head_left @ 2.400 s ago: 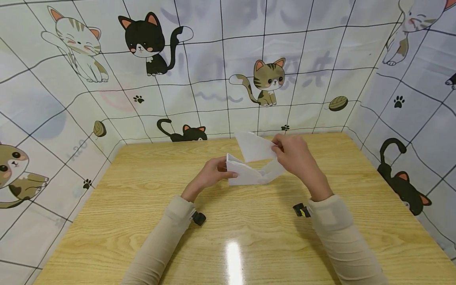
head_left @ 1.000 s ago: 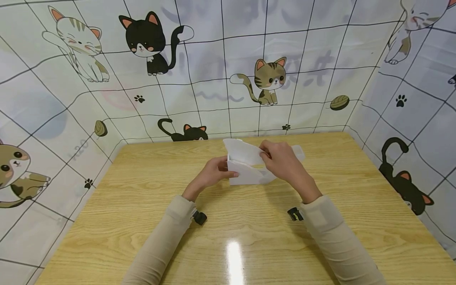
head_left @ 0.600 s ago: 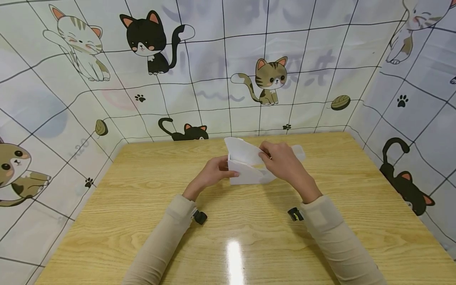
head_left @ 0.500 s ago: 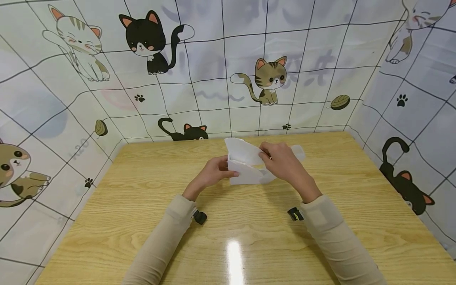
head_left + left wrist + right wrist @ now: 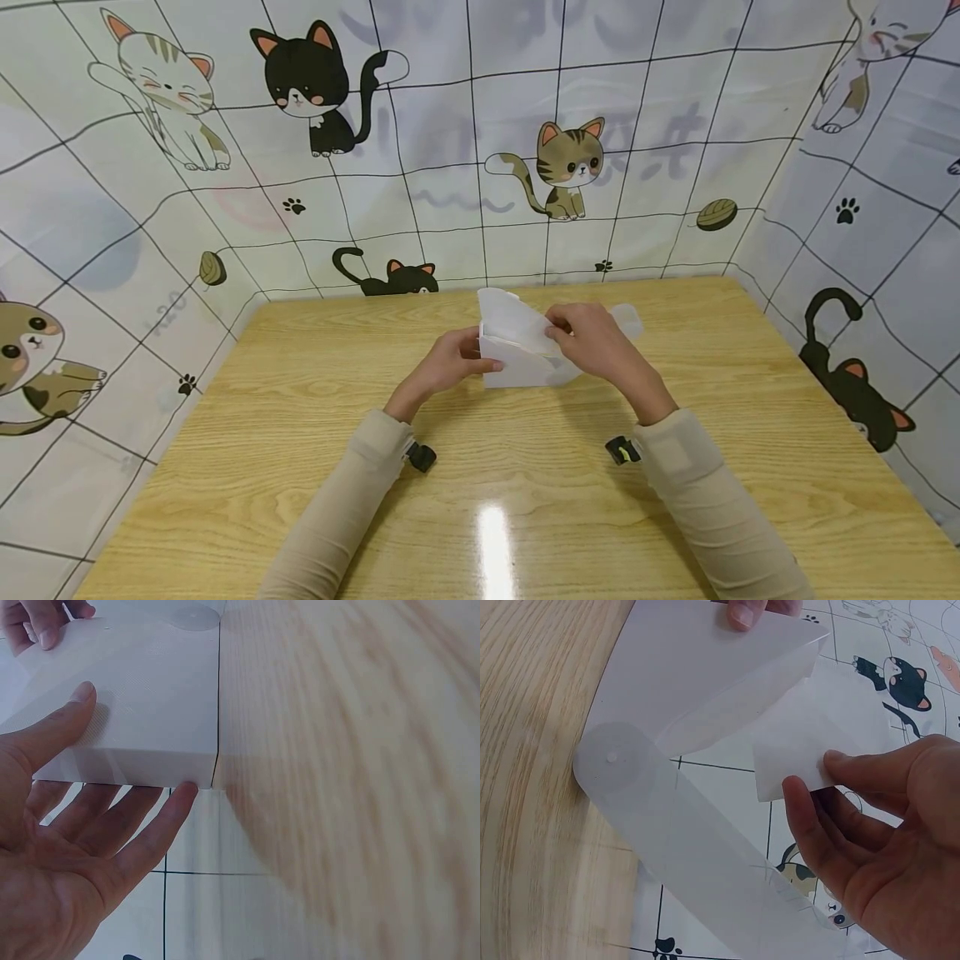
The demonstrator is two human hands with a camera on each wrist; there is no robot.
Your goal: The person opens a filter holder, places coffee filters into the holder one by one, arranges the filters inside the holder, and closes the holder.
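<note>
A white flat box [image 5: 517, 368] with a slanted open top stands on its long edge on the table. My left hand [image 5: 450, 363] grips its left end, the thumb on the broad near face and the fingers against the narrow end. With thumb and fingertips my right hand [image 5: 596, 337] pinches a white sheet [image 5: 789, 761] by one corner. The sheet rises above the box's slanted opening in the head view, its lower part hidden behind the near wall. A translucent strip [image 5: 705, 840] with a round end is joined at the box's lower corner and swings out behind the right hand.
The wooden table [image 5: 337, 500] reaches to a cloth backdrop [image 5: 450, 108] printed with cats and grid lines, which also lines both sides. Small black wrist cameras, left [image 5: 422, 457] and right [image 5: 622, 450], sit by the sleeve cuffs.
Over the earlier frames my right hand brings the sheet left and down to the box's opening. In the last half second the sheet tips and shifts slightly right. The left hand keeps its place.
</note>
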